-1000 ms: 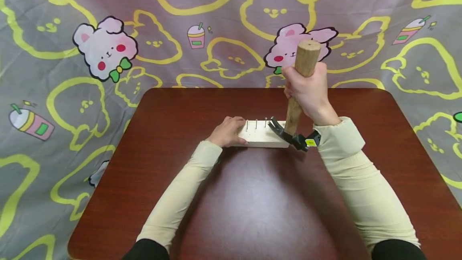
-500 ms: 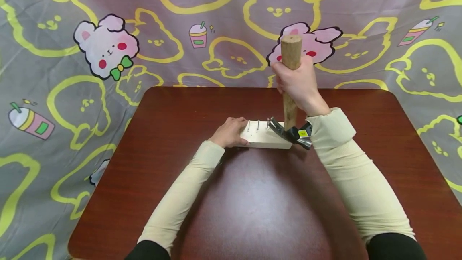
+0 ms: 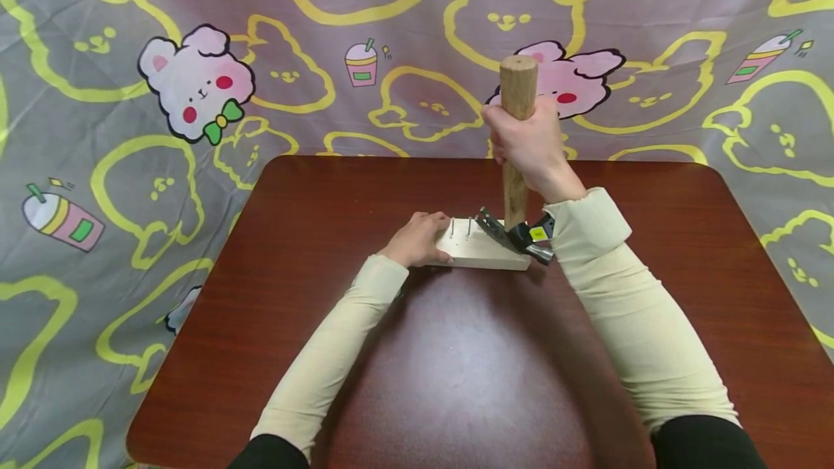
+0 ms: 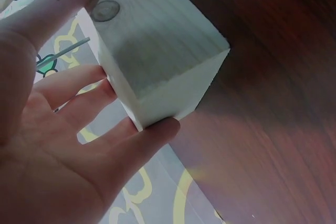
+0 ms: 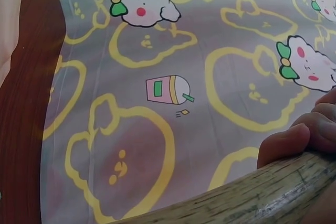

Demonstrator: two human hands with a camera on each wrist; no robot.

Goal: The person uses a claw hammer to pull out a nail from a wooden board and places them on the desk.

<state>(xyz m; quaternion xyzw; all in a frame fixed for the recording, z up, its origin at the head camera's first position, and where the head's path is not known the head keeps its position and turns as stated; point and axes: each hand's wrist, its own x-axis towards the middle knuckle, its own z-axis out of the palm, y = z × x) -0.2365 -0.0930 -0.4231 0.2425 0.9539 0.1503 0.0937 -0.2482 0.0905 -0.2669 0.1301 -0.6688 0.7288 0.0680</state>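
A pale wooden block [image 3: 485, 262] lies on the table, and thin nails [image 3: 469, 227] stand upright in its top. At the block's left end my left hand [image 3: 417, 239] holds it; the left wrist view shows the thumb and fingers [image 4: 139, 148] spread around that end. My right hand [image 3: 531, 143] grips the wooden handle of a claw hammer [image 3: 518, 89], raised nearly vertical with its head down. The black claw [image 3: 493, 229] overlaps the block's middle, right of the two visible nails, and hides the spot beneath. Only the handle [image 5: 236, 200] shows in the right wrist view.
The reddish-brown table [image 3: 313, 237] has rounded corners and extends around the block on all sides. A grey cloth [image 3: 293, 56] with yellow outlines and cartoon animals hangs behind it and along the left side.
My right hand has moved the hammer left, its handle swinging more upright. The claw has shifted left along the block and now covers where a third nail showed. My left hand keeps holding the block.
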